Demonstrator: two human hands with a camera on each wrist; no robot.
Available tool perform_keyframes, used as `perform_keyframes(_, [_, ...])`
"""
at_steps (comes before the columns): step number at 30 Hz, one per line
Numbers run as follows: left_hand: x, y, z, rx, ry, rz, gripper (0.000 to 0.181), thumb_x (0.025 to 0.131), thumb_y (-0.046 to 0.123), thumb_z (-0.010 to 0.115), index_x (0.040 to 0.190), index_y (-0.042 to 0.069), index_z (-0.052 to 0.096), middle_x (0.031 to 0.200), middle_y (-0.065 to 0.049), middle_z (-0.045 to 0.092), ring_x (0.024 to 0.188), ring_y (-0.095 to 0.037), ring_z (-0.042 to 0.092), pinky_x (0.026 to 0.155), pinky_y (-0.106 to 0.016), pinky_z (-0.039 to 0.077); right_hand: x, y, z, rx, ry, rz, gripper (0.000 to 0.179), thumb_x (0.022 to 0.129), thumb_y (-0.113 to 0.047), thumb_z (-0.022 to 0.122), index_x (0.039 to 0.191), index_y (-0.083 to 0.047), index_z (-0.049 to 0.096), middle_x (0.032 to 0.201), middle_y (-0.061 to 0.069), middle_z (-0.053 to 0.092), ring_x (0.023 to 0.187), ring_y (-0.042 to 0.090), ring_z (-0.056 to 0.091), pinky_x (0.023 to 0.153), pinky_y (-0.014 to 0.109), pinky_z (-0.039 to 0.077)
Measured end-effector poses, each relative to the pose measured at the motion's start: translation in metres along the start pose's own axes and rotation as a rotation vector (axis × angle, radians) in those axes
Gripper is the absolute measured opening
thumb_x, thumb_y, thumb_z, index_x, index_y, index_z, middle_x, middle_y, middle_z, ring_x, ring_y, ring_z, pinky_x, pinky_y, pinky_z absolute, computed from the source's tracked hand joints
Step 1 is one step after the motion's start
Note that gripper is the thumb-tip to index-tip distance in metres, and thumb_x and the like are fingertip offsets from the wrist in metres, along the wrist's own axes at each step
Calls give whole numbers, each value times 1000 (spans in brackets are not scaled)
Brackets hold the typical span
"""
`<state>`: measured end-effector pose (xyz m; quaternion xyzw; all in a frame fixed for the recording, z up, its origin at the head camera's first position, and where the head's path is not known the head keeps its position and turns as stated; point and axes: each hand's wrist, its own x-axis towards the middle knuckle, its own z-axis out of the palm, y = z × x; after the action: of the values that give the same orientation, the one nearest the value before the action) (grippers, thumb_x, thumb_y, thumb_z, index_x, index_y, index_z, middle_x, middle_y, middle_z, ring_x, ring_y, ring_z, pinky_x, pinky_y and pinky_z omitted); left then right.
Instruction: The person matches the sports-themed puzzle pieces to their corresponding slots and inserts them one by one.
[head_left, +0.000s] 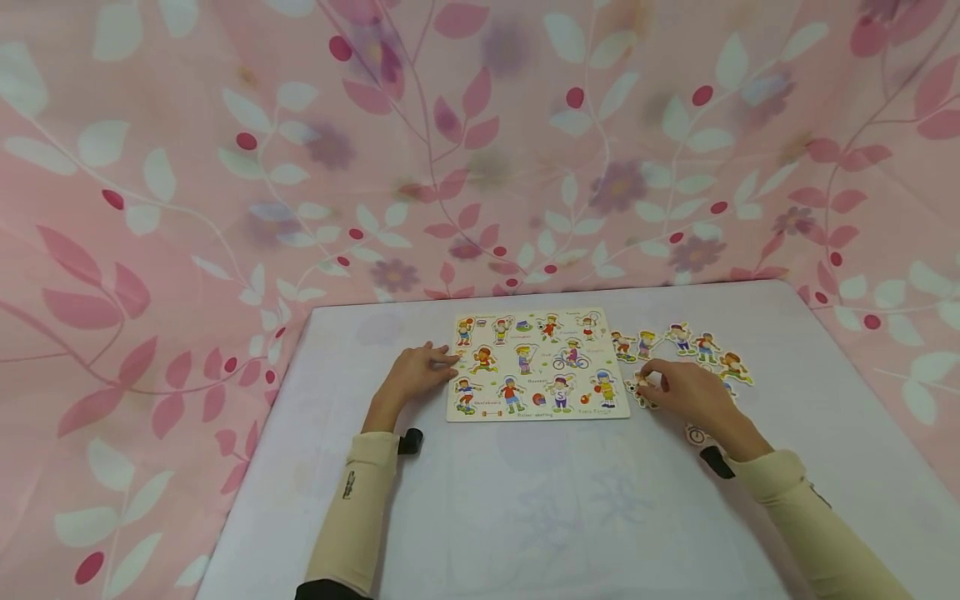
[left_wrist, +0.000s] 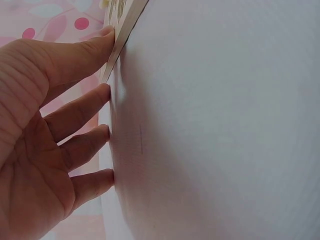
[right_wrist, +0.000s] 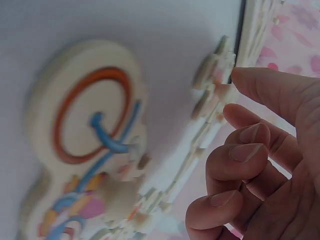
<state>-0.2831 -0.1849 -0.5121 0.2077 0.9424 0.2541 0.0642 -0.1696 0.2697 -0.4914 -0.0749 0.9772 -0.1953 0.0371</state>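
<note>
A: Where is the little cut-out piece (head_left: 643,398)?
B: It's right at the fingertips of the right grip (head_left: 690,398), close beside the right edge of the picture board (head_left: 507,354)

A: Is the right grip pinching it?
B: I can't tell. The thumb and first finger reach to it, and the other fingers are curled in

A: What about the left grip (head_left: 418,372)?
B: Its fingers are spread apart, and it touches the left edge of the board, well away from that little piece

A: What can you see from the head?
B: The whole front of the board, with all its sporty kids, and a bunch of loose pieces (head_left: 707,347) on the white counter (head_left: 487,508)

A: And from the left wrist?
B: The board's thick side, with the thumb on it. You can't see that side well from the head

A: And from the right wrist?
B: A big, close look at a wheel piece (right_wrist: 92,120) with a red-brown ring and blue bars. From the head, it's small and half hidden by the right wrist
</note>
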Motion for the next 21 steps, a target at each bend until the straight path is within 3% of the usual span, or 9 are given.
perform_keyframes(21, [1, -2, 2, -14, -1, -24, 33, 89, 32, 74, 119, 19, 74, 135, -5, 59, 137, -36, 40, 114, -51, 27, -2, 5, 0, 8, -3, 28, 24, 92, -27, 70, 111, -13, 67, 71, -2, 50, 59, 15, 44, 47, 30, 30])
